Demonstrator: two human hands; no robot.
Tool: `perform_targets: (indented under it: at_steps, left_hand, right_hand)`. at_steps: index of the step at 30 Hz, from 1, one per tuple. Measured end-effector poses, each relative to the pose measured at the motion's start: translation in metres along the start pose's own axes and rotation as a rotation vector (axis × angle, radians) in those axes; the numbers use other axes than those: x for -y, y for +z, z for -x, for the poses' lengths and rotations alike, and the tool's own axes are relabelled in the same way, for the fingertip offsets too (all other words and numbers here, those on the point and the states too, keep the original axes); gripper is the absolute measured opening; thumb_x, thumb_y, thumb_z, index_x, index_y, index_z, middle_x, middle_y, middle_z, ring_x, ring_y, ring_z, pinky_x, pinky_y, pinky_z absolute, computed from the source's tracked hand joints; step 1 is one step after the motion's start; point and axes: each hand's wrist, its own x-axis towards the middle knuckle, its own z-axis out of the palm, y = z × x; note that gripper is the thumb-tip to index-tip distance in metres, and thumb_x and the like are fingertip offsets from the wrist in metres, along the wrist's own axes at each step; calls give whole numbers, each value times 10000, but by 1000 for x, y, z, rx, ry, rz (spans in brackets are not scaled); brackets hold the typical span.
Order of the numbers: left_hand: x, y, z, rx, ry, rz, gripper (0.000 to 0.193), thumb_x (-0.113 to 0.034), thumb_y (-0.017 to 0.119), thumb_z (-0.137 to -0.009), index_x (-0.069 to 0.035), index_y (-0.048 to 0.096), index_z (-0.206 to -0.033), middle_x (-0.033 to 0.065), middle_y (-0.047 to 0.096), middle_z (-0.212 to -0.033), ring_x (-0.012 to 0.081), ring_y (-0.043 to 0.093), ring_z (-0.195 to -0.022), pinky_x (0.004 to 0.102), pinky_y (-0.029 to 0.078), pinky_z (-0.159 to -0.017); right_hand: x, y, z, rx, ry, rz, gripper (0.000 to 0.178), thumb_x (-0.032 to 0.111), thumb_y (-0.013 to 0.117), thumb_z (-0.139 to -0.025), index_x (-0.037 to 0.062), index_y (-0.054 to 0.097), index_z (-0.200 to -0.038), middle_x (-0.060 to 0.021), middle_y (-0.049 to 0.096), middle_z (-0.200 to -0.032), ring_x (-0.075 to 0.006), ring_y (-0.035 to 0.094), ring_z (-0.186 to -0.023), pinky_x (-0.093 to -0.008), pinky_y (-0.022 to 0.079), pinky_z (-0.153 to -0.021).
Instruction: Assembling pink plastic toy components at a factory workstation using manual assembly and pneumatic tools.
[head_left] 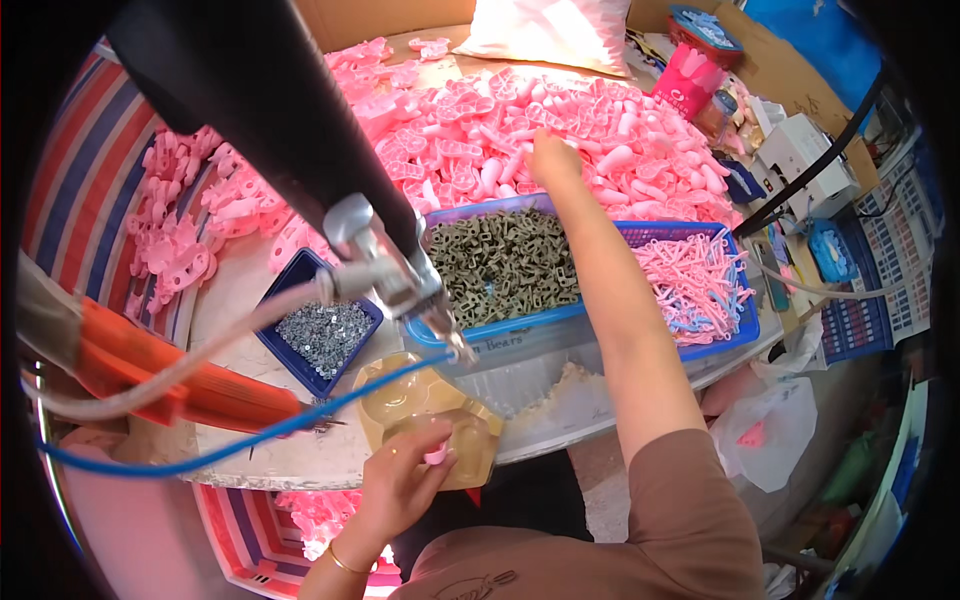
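Observation:
My left hand is closed in a pinch on a small pink plastic part. It is just over the near side of a tan block with rounded hollows at the table's front edge. My right hand reaches far forward to a big heap of pink plastic mouldings. Its fingertips are too hidden among the pieces to show whether they grip one. Under my right forearm stands a blue-rimmed tray of small dark grey-green parts.
A black pole with a metal fitting and a blue hose cross the near left. Beside them sits a blue tray of small metal pieces. At right, a blue basket holds pink and blue sticks. A striped bag holds more pink parts.

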Motion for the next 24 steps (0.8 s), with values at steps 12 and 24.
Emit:
perform_targets:
  at_steps: [12, 24]
  left_hand:
    - [5, 4, 23, 24, -33, 43, 368, -7, 743, -777, -63, 641, -1126, 132, 687, -1094, 282, 680, -930, 328, 536, -790]
    - [23, 25, 40, 115, 179, -372, 523, -229, 746, -796, -110, 584, -1279, 78, 594, -1279, 271, 593, -1098, 376, 487, -904]
  right_hand:
    - [-46, -49, 27, 474, 154, -1154, 376, 220, 443, -1002, 61, 508, -1336, -62, 653, -1044, -222, 692, -973, -286, 513, -715]
    - [-5, -97, 106, 679, -65, -1302, 296, 195, 602, -958, 61, 599, -1223, 13, 609, -901, -72, 539, -773, -235, 437, -696]
